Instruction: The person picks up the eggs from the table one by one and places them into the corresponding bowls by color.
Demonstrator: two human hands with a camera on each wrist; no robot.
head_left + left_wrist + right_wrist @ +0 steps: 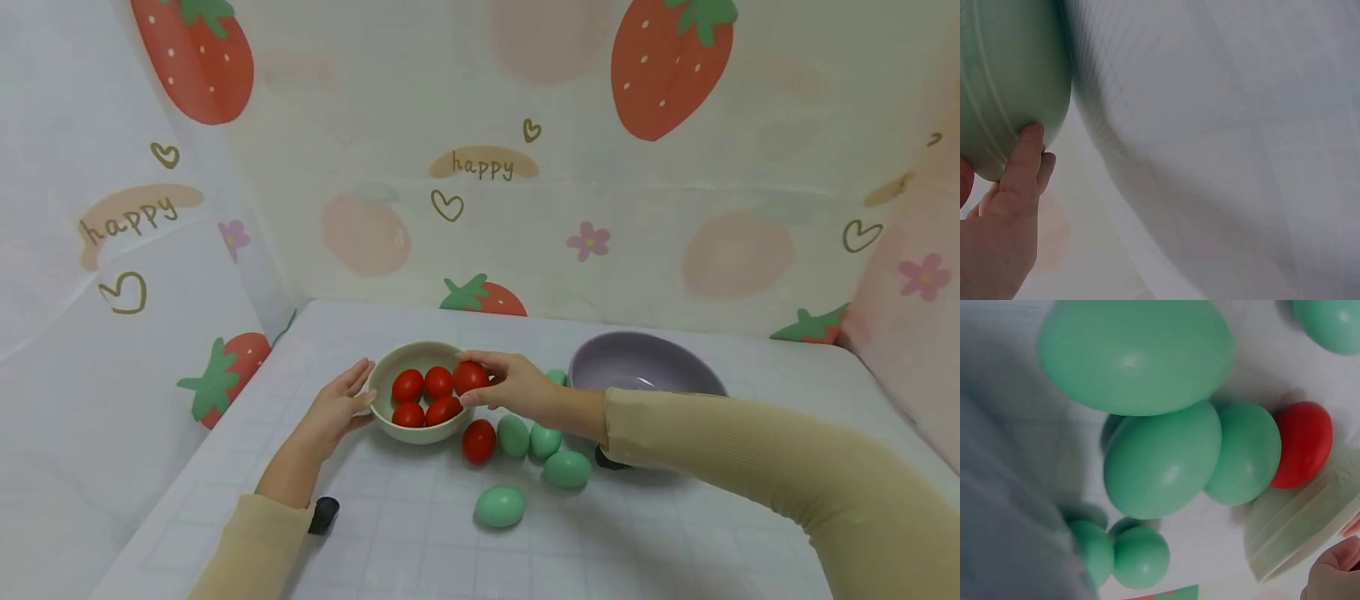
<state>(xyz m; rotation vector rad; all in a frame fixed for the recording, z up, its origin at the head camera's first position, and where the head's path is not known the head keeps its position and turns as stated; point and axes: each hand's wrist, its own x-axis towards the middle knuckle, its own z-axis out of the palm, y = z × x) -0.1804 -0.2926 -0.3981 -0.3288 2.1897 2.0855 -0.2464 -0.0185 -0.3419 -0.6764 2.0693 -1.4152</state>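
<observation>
A pale green bowl [417, 434] stands on the table with several red eggs [408, 386] inside. My left hand [334, 412] rests against its left side, with straight fingers touching the outer wall [1013, 81]. At the right rim my right hand [527, 388] pinches another red egg [471, 377] between thumb and fingers, just over the bowl. In the right wrist view only part of that hand shows, at the lower right corner. One more red egg [479, 442] lies on the table near the front right of the bowl.
Several green eggs [567, 470] lie below and beside my right forearm, and one green egg [501, 507] sits nearer the front. A purple bowl [637, 367] stands at the right, partly behind the sleeve. Printed cloth [480, 233] walls the back and sides.
</observation>
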